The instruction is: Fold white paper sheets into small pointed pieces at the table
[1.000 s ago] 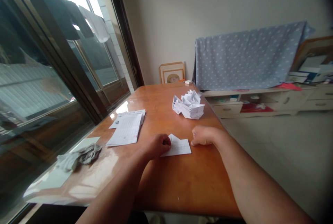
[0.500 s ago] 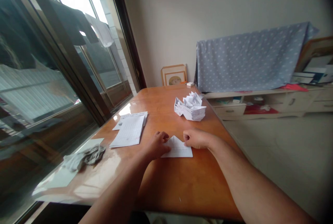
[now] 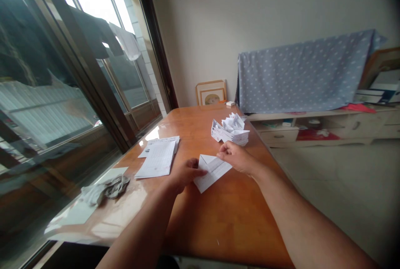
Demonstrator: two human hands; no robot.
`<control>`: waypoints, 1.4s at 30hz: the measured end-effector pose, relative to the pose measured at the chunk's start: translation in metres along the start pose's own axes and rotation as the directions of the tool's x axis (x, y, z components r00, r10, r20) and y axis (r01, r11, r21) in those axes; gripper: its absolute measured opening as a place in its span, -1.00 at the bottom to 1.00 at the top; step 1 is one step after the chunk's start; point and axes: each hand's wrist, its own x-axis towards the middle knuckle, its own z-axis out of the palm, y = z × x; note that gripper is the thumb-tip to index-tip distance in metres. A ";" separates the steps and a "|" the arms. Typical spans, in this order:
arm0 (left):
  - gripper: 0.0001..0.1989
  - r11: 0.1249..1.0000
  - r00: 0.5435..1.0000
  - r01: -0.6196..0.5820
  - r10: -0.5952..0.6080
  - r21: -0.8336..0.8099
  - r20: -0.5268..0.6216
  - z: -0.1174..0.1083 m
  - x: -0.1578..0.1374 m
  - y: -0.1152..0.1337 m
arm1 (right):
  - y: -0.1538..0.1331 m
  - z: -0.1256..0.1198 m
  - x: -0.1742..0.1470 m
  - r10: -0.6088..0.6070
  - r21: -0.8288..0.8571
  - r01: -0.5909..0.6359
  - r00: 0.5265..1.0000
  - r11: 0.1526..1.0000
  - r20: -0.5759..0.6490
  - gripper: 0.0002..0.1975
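A folded sheet of lined paper (image 3: 213, 173), with a pointed upper part, is held between my two hands over the wooden table. My left hand (image 3: 187, 174) grips its left edge, thumb on top and fingers underneath. At the upper right edge, my right hand (image 3: 234, 156) pinches the paper between thumb and fingers. Just beyond my right hand stands a nested stack of folded paper pieces (image 3: 233, 133) with pointed tops. To the left lies a pile of flat lined sheets (image 3: 156, 158).
The wooden table (image 3: 237, 219) has a glossy top. A crumpled grey cloth (image 3: 108, 189) lies on its left side. A small white box (image 3: 230, 104) sits at the far end. Right of the table stands a low cabinet (image 3: 281, 135); a glass door (image 3: 93, 94) is on the left.
The folded paper has turned and tilted, its right side now higher. My right hand has shifted from pressing on the table to pinching the upper right edge. The view has moved slightly.
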 end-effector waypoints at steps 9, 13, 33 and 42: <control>-0.56 0.867 0.993 -0.112 0.120 -0.486 -0.014 0.019 0.006 -0.001 | -0.010 0.011 -0.002 0.219 0.473 -0.192 0.976 0.860 -0.003 -0.62; -0.61 0.853 0.986 -0.126 0.162 -0.507 0.026 0.030 0.007 0.000 | -0.010 0.028 -0.004 0.053 0.529 -0.044 0.999 0.848 -0.002 -0.57; -0.82 0.889 0.930 -0.360 0.318 0.282 0.183 -0.017 -0.009 0.008 | -0.022 0.043 -0.029 -0.023 -0.773 0.240 0.960 0.587 0.280 -0.76; -0.85 0.652 0.922 -0.386 0.291 0.652 0.255 -0.006 -0.009 0.000 | -0.013 0.014 -0.022 0.089 -0.565 0.145 0.926 0.812 0.367 -0.83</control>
